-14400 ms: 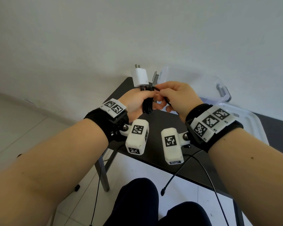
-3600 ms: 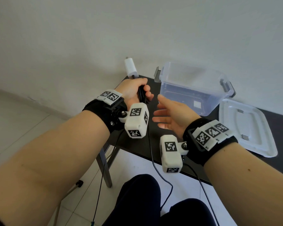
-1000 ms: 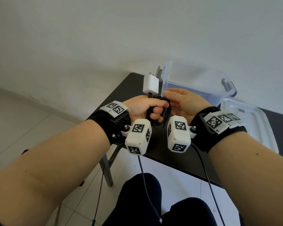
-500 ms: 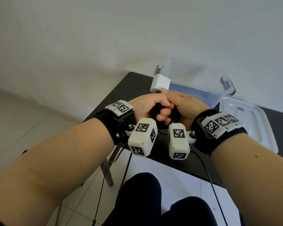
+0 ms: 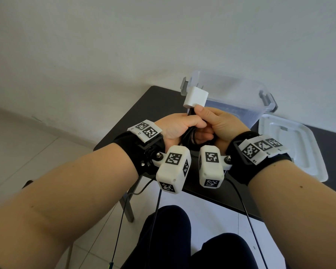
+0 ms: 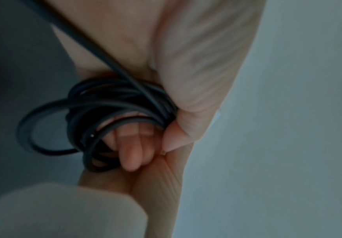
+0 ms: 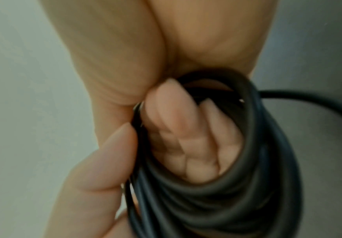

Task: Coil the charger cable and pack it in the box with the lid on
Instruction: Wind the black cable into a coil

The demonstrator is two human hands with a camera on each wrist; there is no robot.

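Cable (image 5: 188, 135), smooth black loops, sits bundled in both my grips: left (image 5: 177, 127) and right (image 5: 219, 124) fingers curl round it; boxy white plug (image 5: 196, 97) tops.

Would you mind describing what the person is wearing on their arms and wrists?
Both forearms are bare, with no sleeves. Each wrist carries a black strap topped by white plates printed with black square markers. A white boxy camera pod with similar markers is bolted under each wrist, and thin black leads hang down from the wrists.

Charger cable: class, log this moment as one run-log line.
left hand grips cable coil | right hand grips coil | charger upright above hands | box open | lid on table
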